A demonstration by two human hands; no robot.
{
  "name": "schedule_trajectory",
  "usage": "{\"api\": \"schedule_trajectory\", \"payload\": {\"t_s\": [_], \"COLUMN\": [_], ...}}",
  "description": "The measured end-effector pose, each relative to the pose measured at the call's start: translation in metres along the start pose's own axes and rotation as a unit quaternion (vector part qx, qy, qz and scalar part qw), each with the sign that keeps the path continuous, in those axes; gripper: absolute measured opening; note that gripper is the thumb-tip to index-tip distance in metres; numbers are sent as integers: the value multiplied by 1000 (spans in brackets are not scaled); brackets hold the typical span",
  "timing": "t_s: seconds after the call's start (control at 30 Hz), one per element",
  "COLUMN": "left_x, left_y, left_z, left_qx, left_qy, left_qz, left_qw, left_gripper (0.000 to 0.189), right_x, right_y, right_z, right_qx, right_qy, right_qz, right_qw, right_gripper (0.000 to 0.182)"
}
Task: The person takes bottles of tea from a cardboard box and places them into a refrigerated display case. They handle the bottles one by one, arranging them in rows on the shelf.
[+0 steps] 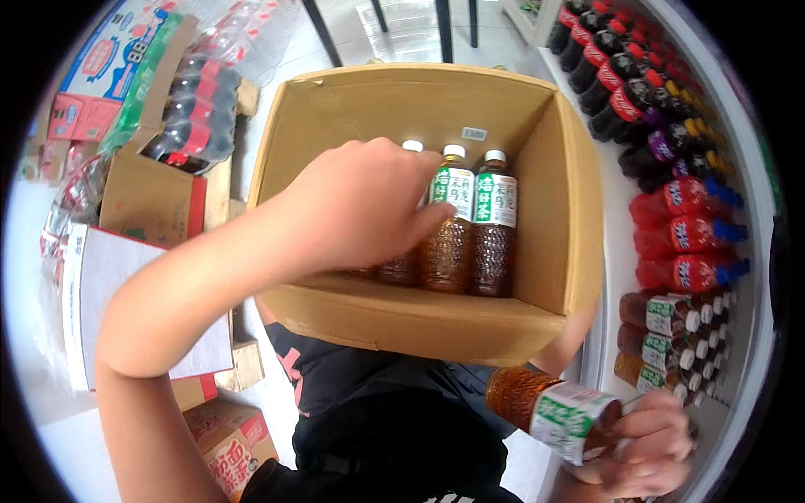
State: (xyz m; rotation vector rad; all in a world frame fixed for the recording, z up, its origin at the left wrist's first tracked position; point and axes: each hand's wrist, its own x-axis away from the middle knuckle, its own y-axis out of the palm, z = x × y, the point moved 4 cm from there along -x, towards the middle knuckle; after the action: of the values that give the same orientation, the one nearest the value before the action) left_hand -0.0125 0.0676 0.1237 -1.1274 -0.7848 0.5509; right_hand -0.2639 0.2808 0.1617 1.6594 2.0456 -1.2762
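Observation:
An open cardboard box [415, 320] rests at the person's lap, holding several bottles of tea with white caps and green-and-white labels. My left hand [377, 201] reaches over the box from the left, its fingers at a tea bottle [449, 251]; whether they grip it is hidden. Beside that one, another tea bottle [495, 239] stands upright near the box's right wall. At the lower right, my right hand [654, 446] is closed around the neck end of an amber tea bottle [566, 415], which lies tilted with its base towards the box.
Along the right, a shelf [613, 251] holds rows of cola bottles [619, 100], red drink bottles [682, 226] and tea bottles [657, 342]. At left are shrink-wrapped bottles [204, 107] and an opened carton [151, 195]. Another carton [236, 449] sits at lower left, and dark metal legs [443, 31] stand beyond the box.

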Motion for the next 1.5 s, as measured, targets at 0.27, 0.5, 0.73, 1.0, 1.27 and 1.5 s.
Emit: {"api": "schedule_trajectory", "payload": {"t_s": [0.27,0.5,0.73,1.0,1.27,1.5], "left_x": [57,41,55,48,1,-27], "left_y": [-41,-30,-37,-49,-25,62], "left_z": [85,104,49,-29,-62,-83], "left_qx": [253,527,513,247,110,51], "left_qy": [324,348,212,-122,-296,-322], "left_qz": [71,-129,63,33,-125,-152], "left_qw": [909,765,830,961,941,933], "left_gripper": [74,87,95,62,83,84], "right_x": [-65,-132,-150,-66,15,60], "right_y": [-18,-2,1,49,61,87], "right_z": [-19,-8,41,129,203,241], "right_qx": [51,-184,-30,-39,-130,-215], "right_qy": [15,-57,62,125,200,320], "right_qz": [361,289,300,294,448,489], "right_qw": [931,938,951,947,862,783], "right_gripper": [20,18,39,11,6,8]}}
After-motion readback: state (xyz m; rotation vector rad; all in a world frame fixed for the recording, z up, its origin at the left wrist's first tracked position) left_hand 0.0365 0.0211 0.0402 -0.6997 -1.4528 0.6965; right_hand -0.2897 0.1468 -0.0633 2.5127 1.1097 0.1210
